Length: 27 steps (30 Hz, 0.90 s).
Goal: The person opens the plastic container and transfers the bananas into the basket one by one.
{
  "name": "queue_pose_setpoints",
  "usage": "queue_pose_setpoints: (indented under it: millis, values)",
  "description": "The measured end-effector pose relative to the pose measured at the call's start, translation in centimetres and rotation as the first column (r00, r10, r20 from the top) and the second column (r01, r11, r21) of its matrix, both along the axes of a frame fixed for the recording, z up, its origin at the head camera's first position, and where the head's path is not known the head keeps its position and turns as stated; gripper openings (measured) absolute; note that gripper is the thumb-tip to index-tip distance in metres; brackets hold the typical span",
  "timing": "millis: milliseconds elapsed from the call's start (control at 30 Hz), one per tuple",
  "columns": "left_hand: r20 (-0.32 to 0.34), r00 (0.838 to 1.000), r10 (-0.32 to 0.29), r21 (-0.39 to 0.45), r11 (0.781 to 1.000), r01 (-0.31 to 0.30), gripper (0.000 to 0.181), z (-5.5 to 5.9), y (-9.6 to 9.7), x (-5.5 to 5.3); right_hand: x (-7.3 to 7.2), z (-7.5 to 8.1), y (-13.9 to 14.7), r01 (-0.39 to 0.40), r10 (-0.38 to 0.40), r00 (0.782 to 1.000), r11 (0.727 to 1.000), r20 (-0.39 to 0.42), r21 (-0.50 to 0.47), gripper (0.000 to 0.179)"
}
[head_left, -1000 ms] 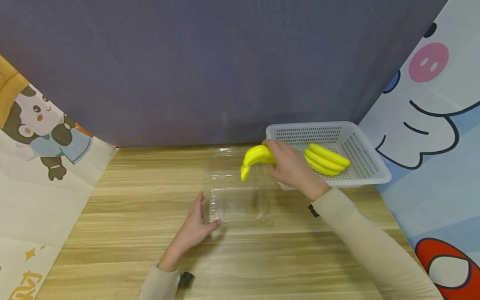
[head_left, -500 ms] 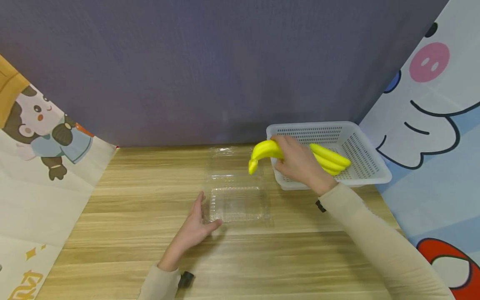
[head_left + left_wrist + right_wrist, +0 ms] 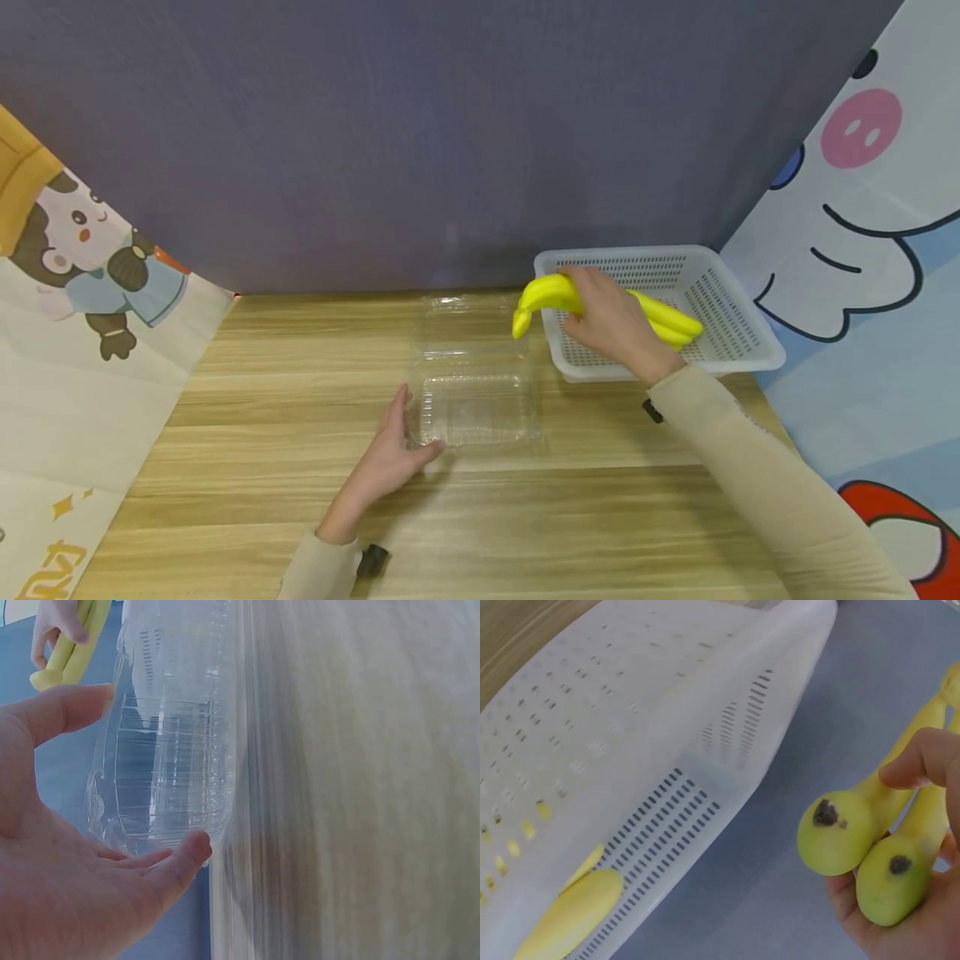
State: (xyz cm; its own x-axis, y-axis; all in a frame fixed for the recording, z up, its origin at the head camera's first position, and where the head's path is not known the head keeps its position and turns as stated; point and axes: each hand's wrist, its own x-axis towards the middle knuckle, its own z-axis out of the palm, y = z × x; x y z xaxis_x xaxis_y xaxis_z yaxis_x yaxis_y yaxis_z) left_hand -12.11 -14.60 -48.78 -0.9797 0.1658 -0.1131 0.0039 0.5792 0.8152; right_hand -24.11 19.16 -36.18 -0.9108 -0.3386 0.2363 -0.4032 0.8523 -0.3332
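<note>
My right hand point(image 3: 611, 321) grips a bunch of two yellow bananas point(image 3: 551, 292) over the left side of a white perforated basket point(image 3: 742, 364). Their joined stem hangs down to the left. In the right wrist view the dark-tipped ends of the held bananas point(image 3: 840, 832) point toward the camera, and the hand is outside the basket wall. My left hand point(image 3: 386, 458) rests at the near left corner of a clear plastic clamshell container point(image 3: 472, 408), fingers along its left side, thumb point(image 3: 71, 711) at its rim. The container's lid point(image 3: 468, 325) lies folded back.
More yellow bananas point(image 3: 671, 321) lie inside the basket, partly hidden by my right hand. A grey fabric wall point(image 3: 375, 167) stands behind the wooden table point(image 3: 300, 375). Cartoon-printed panels rise at both sides.
My right hand has carried the bananas to the right and slightly back, from over the container's right side to over the basket's left part. My left hand has stayed still.
</note>
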Motion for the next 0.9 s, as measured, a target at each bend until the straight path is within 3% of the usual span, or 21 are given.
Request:
queue_pose_setpoints:
  millis: [433,900]
  values:
    - [-0.007,1.0,-0.009,0.007,1.0,0.009,0.112,-0.1,0.0,-0.1,-1.4,-1.3,2.4,0.053,-0.053,0.999,0.998,0.004,-0.023,0.069]
    - [-0.012,1.0,-0.015,0.006,1.0,0.015,0.113,-0.2,0.0,-0.1,-2.2,-2.3,4.5,0.092,-0.092,0.996,0.996,0.014,0.017,0.067]
